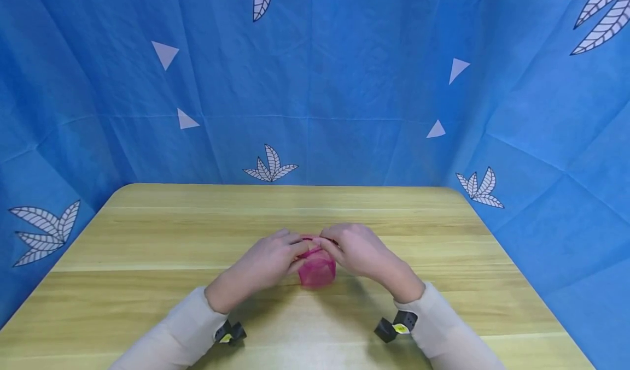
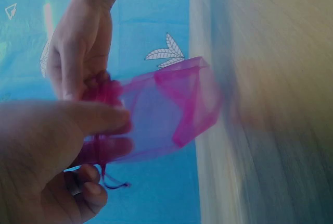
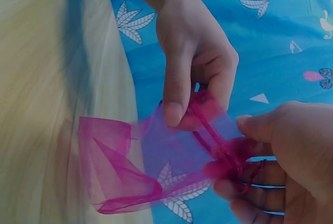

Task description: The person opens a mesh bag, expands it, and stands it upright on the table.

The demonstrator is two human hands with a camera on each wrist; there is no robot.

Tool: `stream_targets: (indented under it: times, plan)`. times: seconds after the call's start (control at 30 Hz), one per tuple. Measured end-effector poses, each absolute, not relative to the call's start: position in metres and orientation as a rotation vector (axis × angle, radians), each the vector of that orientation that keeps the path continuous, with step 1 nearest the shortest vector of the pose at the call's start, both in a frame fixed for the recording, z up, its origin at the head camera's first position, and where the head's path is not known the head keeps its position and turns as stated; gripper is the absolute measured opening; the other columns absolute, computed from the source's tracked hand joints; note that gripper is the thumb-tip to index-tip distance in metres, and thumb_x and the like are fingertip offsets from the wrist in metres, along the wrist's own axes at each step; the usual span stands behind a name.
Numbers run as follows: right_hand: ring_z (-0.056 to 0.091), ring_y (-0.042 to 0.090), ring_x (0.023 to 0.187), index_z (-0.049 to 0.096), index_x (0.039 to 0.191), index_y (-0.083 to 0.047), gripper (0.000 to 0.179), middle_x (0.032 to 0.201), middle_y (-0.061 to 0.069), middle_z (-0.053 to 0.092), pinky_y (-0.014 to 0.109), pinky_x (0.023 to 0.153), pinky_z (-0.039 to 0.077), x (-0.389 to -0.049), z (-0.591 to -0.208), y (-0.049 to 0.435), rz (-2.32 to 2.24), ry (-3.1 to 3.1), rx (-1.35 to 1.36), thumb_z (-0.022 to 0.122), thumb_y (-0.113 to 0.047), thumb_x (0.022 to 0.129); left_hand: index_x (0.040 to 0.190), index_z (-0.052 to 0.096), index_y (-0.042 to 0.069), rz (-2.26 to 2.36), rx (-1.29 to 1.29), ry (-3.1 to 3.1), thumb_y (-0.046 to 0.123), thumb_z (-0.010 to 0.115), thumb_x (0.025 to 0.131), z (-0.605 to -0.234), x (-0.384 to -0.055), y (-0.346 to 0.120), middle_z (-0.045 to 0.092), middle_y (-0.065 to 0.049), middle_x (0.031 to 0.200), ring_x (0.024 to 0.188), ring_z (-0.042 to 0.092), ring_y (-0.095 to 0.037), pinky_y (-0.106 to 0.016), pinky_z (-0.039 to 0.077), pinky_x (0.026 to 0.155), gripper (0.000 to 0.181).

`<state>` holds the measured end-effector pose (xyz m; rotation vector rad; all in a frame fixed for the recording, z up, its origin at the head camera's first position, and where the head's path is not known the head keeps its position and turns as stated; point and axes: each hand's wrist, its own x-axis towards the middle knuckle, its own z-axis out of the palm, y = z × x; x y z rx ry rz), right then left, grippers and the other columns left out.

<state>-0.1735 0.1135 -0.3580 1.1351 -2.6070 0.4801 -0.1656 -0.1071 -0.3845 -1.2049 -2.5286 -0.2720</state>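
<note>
A sheer pink drawstring pouch (image 1: 317, 271) hangs between the two hands, above the table. My left hand (image 1: 268, 260) pinches one side of its mouth between thumb and fingers; the left wrist view shows fingertips through the mesh. My right hand (image 1: 358, 250) holds the other side, its fingers (image 3: 260, 174) curled at the gathered drawstring band. In the right wrist view the pouch (image 3: 122, 166) spreads out with its bottom end folded. A thin cord end (image 2: 117, 183) dangles below the left fingers. Whether anything lies inside the mouth is hidden by the fingers.
Beneath the hands lies a wood-grain table (image 1: 162, 239) with rounded far corners. Behind and beside it hangs a blue cloth (image 1: 354, 86) with white leaf and triangle prints. Dark wrist-camera blocks (image 1: 386, 330) sit at both cuffs.
</note>
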Motion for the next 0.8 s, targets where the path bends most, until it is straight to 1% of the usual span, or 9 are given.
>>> stream_targets:
  times: [0.07,0.13,0.2,0.27,0.33,0.47,0.53,0.63,0.8]
  plan:
    - [0.051,0.004,0.058,0.065,0.091,-0.016,0.011,0.071,-0.010,0.060,0.023,0.055,0.044,-0.173,-0.355,0.112,0.496,-2.645,1.094,0.063,-0.025,0.097,0.107,0.072,0.017,-0.255,-1.197,-2.519,0.024,0.073,0.090,-0.384,-0.165,-0.107,0.069,0.001,0.098,0.081,0.055,-0.015,-0.026,0.051,0.070,0.019]
    - [0.059,0.006,0.063,0.065,0.099,-0.014,0.011,0.078,-0.008,0.067,0.025,0.058,0.048,-0.173,-0.352,0.112,0.494,-2.699,1.064,0.066,-0.024,0.095,0.099,0.072,0.018,-0.225,-1.187,-2.518,0.023,0.074,0.089,-0.383,-0.165,-0.107,0.068,0.002,0.094,0.077,0.051,-0.013,-0.023,0.048,0.067,0.012]
    - [0.062,0.006,0.066,0.065,0.099,-0.012,0.013,0.081,-0.005,0.070,0.025,0.060,0.049,-0.173,-0.349,0.112,0.456,-2.751,1.056,0.069,-0.023,0.092,0.092,0.071,0.018,-0.196,-1.184,-2.514,0.022,0.075,0.088,-0.383,-0.165,-0.106,0.067,0.003,0.090,0.075,0.046,-0.013,-0.023,0.044,0.065,0.007]
    - [0.059,0.006,0.063,0.067,0.094,-0.013,0.009,0.078,-0.007,0.069,0.025,0.059,0.047,-0.173,-0.347,0.111,0.411,-2.789,1.064,0.070,-0.021,0.091,0.091,0.071,0.018,-0.166,-1.198,-2.492,0.024,0.076,0.087,-0.382,-0.165,-0.106,0.067,0.003,0.090,0.076,0.045,-0.014,-0.024,0.043,0.067,0.009]
    - [0.053,0.005,0.058,0.069,0.088,-0.015,0.005,0.073,-0.010,0.065,0.024,0.056,0.044,-0.172,-0.344,0.110,0.373,-2.803,1.075,0.071,-0.019,0.089,0.091,0.071,0.018,-0.152,-1.221,-2.451,0.028,0.077,0.086,-0.382,-0.165,-0.104,0.067,0.003,0.090,0.076,0.045,-0.015,-0.026,0.040,0.068,0.012]
    - [0.043,0.004,0.052,0.068,0.081,-0.017,0.008,0.065,-0.013,0.057,0.023,0.052,0.038,-0.172,-0.340,0.106,0.335,-2.802,1.067,0.071,-0.014,0.088,0.093,0.073,0.017,-0.166,-1.284,-2.344,0.029,0.079,0.084,-0.383,-0.164,-0.100,0.069,0.003,0.091,0.075,0.048,-0.014,-0.028,0.035,0.068,0.017]
    - [0.042,0.005,0.052,0.068,0.080,-0.018,0.009,0.063,-0.013,0.055,0.023,0.051,0.037,-0.172,-0.339,0.104,0.323,-2.799,1.048,0.071,-0.013,0.087,0.094,0.075,0.017,-0.187,-1.308,-2.304,0.026,0.080,0.083,-0.383,-0.163,-0.098,0.070,0.004,0.091,0.075,0.049,-0.014,-0.027,0.034,0.069,0.015]
    - [0.042,0.005,0.051,0.066,0.078,-0.019,0.012,0.060,-0.014,0.052,0.024,0.049,0.035,-0.173,-0.338,0.102,0.293,-2.789,1.005,0.070,-0.012,0.087,0.091,0.076,0.018,-0.227,-1.353,-2.284,0.020,0.081,0.082,-0.384,-0.162,-0.098,0.070,0.007,0.092,0.079,0.049,-0.015,-0.026,0.035,0.072,0.011]
    - [0.042,0.007,0.049,0.061,0.073,-0.022,0.018,0.056,-0.015,0.046,0.026,0.045,0.035,-0.173,-0.339,0.100,0.230,-2.737,0.904,0.067,-0.010,0.086,0.088,0.076,0.020,-0.353,-1.471,-2.286,0.021,0.082,0.081,-0.385,-0.161,-0.098,0.069,0.009,0.098,0.090,0.049,-0.017,-0.028,0.039,0.079,0.009]
